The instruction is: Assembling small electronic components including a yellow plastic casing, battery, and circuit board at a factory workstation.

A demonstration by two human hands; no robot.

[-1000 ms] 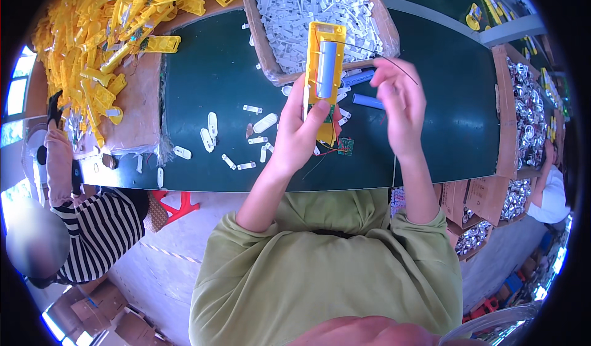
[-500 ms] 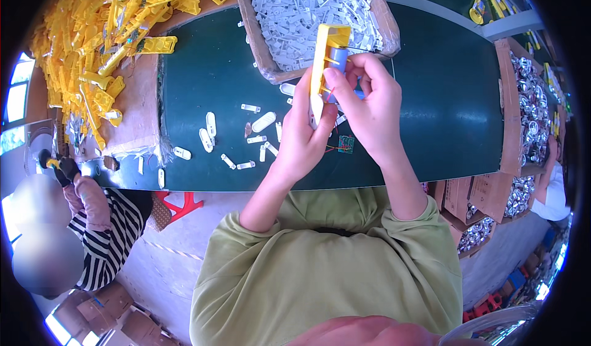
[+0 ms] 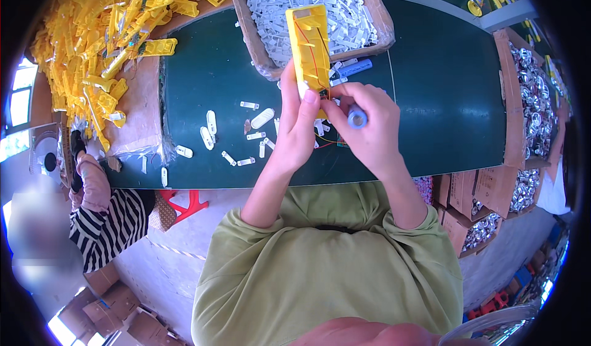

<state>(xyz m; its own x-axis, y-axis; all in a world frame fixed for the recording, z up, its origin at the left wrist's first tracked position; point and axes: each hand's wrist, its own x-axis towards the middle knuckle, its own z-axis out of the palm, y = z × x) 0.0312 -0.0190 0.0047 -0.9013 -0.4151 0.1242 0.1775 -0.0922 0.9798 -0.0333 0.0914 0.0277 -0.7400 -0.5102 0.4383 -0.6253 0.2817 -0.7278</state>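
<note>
Blue cell [image 3: 357,118] now outside yellow casing [image 3: 309,53], in curled right hand [image 3: 377,129] (casing in pinching left hand [image 3: 297,127]).

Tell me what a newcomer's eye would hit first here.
Probably the heaped yellow plastic casings at the upper left. Next, at the centre, the long open yellow plastic casing in the person's left grip, with a blue cylindrical cell in the right grip. Beyond them sits a brown cardboard box of small white plastic parts.

Brown cartons [image 3: 140,327] sit on grey floor [image 3: 166,275].
</note>
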